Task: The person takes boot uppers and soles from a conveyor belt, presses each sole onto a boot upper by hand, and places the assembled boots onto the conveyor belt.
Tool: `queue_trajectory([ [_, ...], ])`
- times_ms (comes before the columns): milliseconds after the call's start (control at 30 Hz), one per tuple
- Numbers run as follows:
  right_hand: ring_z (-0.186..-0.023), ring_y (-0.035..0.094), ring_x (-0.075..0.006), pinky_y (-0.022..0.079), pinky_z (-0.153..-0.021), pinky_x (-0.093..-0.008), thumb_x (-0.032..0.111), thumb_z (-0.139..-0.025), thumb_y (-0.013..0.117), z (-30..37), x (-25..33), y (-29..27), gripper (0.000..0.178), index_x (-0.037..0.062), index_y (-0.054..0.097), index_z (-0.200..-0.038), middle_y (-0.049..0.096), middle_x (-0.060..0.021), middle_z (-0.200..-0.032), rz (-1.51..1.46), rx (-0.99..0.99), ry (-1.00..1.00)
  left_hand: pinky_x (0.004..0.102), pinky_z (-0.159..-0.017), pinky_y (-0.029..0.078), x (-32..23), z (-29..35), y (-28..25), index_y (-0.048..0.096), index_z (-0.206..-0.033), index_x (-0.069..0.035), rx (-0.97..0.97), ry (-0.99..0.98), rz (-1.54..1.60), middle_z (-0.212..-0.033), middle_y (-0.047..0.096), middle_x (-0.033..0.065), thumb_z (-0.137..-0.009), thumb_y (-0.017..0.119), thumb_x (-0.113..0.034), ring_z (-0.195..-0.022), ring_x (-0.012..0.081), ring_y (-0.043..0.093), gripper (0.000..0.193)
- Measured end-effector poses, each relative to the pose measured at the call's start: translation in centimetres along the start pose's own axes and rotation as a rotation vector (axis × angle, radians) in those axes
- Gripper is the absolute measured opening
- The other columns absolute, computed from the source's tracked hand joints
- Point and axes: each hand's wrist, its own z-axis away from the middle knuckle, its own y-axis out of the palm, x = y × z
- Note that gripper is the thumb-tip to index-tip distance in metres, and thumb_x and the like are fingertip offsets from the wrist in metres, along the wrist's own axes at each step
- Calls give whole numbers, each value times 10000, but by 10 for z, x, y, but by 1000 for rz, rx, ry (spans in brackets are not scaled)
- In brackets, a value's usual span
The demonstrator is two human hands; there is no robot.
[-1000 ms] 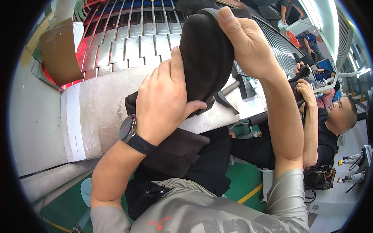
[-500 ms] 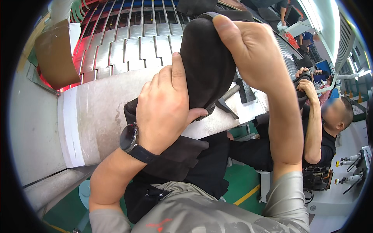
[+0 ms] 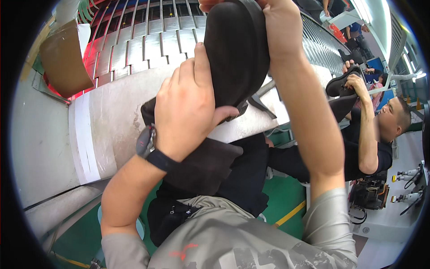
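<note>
A black shoe or boot [image 3: 237,54], its surface matte and rounded, is held up over the bench edge in front of me. My left hand [image 3: 184,105] grips its near end, fingers stretched along the left side and thumb across the bottom. My right hand [image 3: 282,27] is wrapped round the far end at the top of the view, with its fingers partly hidden behind the shoe. Across my lap lies a dark leather-like piece [image 3: 208,166]. Beside the shoe, a hammer-like tool [image 3: 262,106] with a dark head rests on the bench.
A pale, stained bench [image 3: 112,121] borders a conveyor of metal slats [image 3: 148,49]. Brown cardboard [image 3: 67,60] stands at the far left. On the right a co-worker [image 3: 374,134] in black handles another black shoe [image 3: 342,83].
My right hand has shifted farther up and away, round the shoe's far end. The shoe has moved slightly away. The co-worker's shoe has come into fuller view.
</note>
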Motion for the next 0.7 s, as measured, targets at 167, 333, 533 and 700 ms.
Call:
queue_trajectory([
  [167, -1094, 668, -177, 495, -998, -290, 325, -1040, 557, 33, 0, 4, 486, -90, 707, -1243, 742, -152, -1147, -46, 191, -174, 415, -890, 548, -7, 4, -6, 371, -1548, 144, 11, -19, 14, -1202, 642, 188, -580, 977, -461, -1058, 323, 667, 1292],
  [333, -1016, 657, -141, 515, -920, -294, 340, -1012, 662, 52, 10, 22, 537, -131, 653, -1271, 734, -124, -1109, 365, 28, -313, 418, -891, 546, -12, 9, -7, 364, -1555, 136, -19, 6, -42, -1221, 641, 192, -572, 978, -455, -1065, 325, 667, 1301],
  [533, -1019, 686, -150, 535, -898, -323, 483, -1005, 677, 117, 86, -8, 670, -77, 608, -1365, 757, -106, -1123, 571, 486, -92, 403, -907, 547, 3, -5, -65, 572, -1434, 93, 439, -142, 778, -1120, 719, 177, -960, 792, -410, -1028, 246, 696, 725],
  [700, -1265, 678, -354, 507, -1109, -411, 92, -724, 850, 153, 36, 8, 761, -233, 562, -1349, 656, -344, -1349, 660, 476, -710, 332, -932, 540, 76, 43, -46, 705, -1273, 10, 776, -473, 1013, -1182, 752, 96, -1133, 483, -538, -1051, 146, 677, 608],
])
